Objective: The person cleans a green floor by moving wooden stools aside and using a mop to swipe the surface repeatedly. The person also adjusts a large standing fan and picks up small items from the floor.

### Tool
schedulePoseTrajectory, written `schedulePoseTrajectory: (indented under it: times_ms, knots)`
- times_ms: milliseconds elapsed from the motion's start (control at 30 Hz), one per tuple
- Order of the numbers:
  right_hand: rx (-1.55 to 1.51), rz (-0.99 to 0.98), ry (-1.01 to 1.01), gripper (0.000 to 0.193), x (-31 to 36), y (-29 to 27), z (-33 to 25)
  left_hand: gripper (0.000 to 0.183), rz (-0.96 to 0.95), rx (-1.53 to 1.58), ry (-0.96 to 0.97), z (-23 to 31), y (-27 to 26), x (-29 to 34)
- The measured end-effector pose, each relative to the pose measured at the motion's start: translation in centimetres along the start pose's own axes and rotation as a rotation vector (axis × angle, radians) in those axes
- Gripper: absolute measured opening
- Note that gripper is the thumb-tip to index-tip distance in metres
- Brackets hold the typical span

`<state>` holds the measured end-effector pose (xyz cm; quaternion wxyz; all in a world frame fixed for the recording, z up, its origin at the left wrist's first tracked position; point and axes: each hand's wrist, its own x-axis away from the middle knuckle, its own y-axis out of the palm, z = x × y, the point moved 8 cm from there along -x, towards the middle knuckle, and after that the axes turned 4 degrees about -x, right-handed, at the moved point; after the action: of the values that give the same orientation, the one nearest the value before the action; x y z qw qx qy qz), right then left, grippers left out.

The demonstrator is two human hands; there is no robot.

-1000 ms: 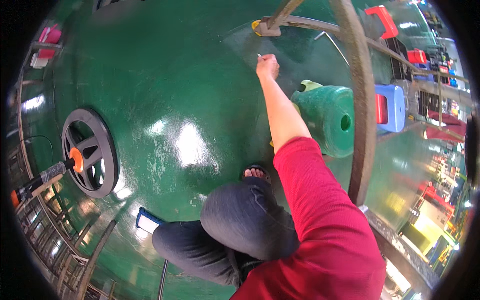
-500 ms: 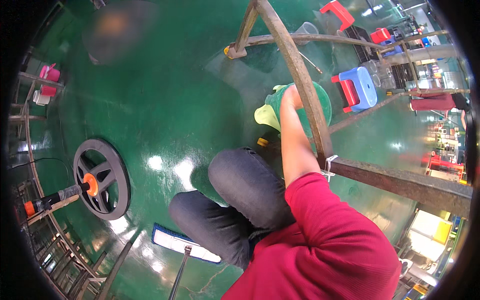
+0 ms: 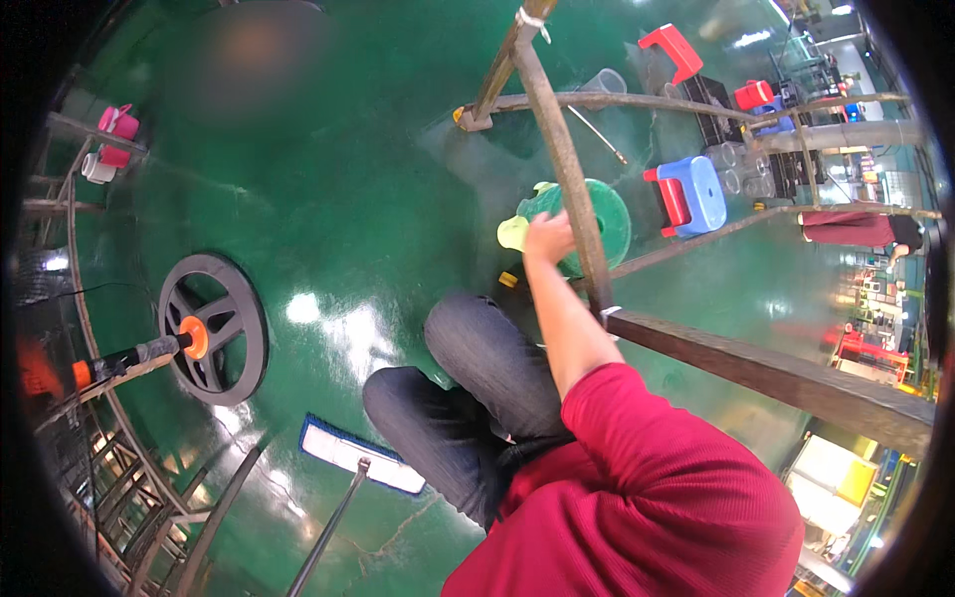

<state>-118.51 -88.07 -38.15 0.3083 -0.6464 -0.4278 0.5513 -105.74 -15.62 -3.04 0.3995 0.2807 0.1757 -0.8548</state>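
My right hand [image 3: 550, 237] reaches forward to the near left rim of a round green bucket [image 3: 609, 234]. Its fingers look closed at the edge of a pale yellow-green cloth [image 3: 513, 233], which hangs over that rim. My fingertips are partly hidden, and a metal frame bar [image 3: 569, 164] passes in front of the bucket. My left hand does not show. Below the bucket my knees, in dark grey trousers, are bent.
A rusty metal beam [image 3: 756, 373] runs off to the right. Beyond the bucket are a blue stool [image 3: 706, 196] and a red stool [image 3: 674, 52]. A flat mop [image 3: 348, 453] lies near my knees; a large black wheel [image 3: 214, 328] is at left. Another person [image 3: 846, 229] is far right.
My right hand has drawn back from inside the bucket to its left rim, beside the cloth. The whole view has shifted slightly.
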Motion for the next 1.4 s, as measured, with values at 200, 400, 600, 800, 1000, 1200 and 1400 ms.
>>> schedulePoseTrajectory:
  times_ms: [200, 400, 600, 800, 1000, 1200, 1400]
  knots:
    - [-0.921, -1.161, -0.568, 0.034, 12.7, -14.8, -18.7, 0.028, -0.176, -0.302, 0.215, 4.8, 4.3, 1.3]
    - [-1.421, -1.727, -0.973, 0.051, 16.0, -43.3, -27.7, 0.020, -0.516, -0.237, -0.076, 4.1, 9.3, 4.6]
    - [-2.104, -1.699, -0.740, 0.092, 2.7, -59.5, -30.5, 0.025, -1.216, -0.345, -0.014, 10.4, 14.1, 11.5]
    - [-2.329, -1.597, -0.602, 0.093, -11.2, -68.8, -24.0, 0.020, -1.350, -0.186, 0.225, 17.0, 11.5, 20.5]
    - [-2.412, -1.249, -0.535, 0.034, -15.9, -73.4, -16.7, 0.025, -1.433, -0.129, 0.211, 20.8, 12.0, 23.8]
    - [-2.344, -0.899, -0.601, 0.030, -18.6, -77.4, -8.9, 0.029, -1.453, 0.070, 0.249, 25.5, 15.5, 26.8]
    - [-2.247, -0.620, -0.595, 0.032, -18.8, -78.9, -5.0, 0.032, -1.506, 0.157, 0.349, 29.4, 22.1, 30.9]
